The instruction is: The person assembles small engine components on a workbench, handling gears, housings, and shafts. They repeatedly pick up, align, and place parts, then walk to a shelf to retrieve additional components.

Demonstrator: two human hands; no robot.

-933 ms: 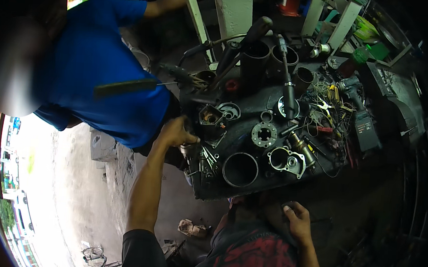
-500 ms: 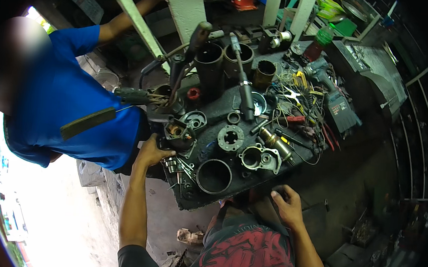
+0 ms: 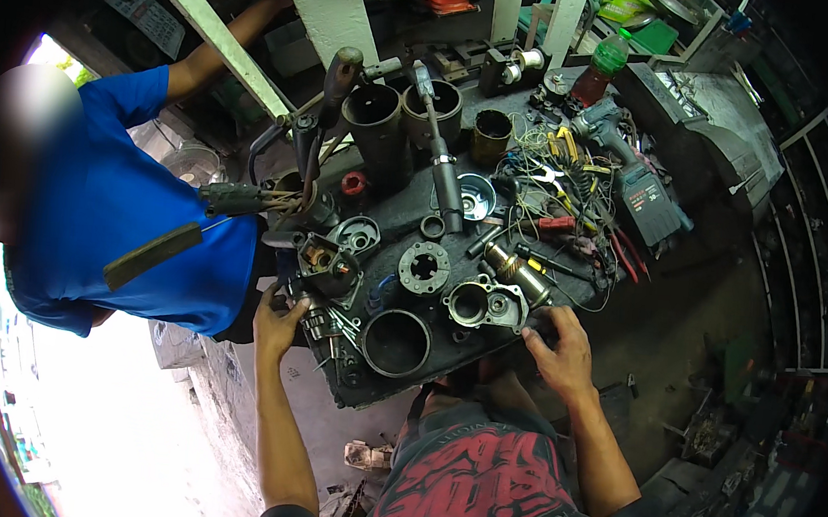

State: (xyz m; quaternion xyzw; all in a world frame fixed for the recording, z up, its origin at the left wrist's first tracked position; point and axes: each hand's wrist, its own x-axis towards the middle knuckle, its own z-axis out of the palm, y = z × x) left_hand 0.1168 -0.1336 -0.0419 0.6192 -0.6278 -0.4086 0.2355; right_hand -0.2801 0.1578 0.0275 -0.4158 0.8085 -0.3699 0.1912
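My left hand (image 3: 278, 326) is at the table's left edge, thumb and fingers apart, with nothing visible in it. Right beside it are a small geared metal shaft (image 3: 316, 323) and a dark motor housing (image 3: 330, 270). Several thin bolts (image 3: 344, 325) lie close by. At the front right edge my right hand (image 3: 563, 353) has its thumb and fingers spread. Its thumb tip is near a grey cast end cover (image 3: 488, 304), and I cannot tell if they touch. Behind that cover lies a copper-and-steel armature (image 3: 519, 274). A round flange (image 3: 424, 267) and a wide metal ring (image 3: 397, 343) sit mid-table.
A person in a blue shirt (image 3: 158, 207) stands at the left. Tall metal cylinders (image 3: 376, 136), a long-handled tool (image 3: 445, 193), tangled wires (image 3: 572, 188), a cordless drill (image 3: 610, 133) and a bottle of red liquid (image 3: 602, 68) crowd the table (image 3: 393, 221). Pale posts (image 3: 330, 13) rise behind.
My right hand has moved up to the table edge near the end cover, and its fingers have spread. My left hand has drawn slightly back from the housing. The view has shifted a little.
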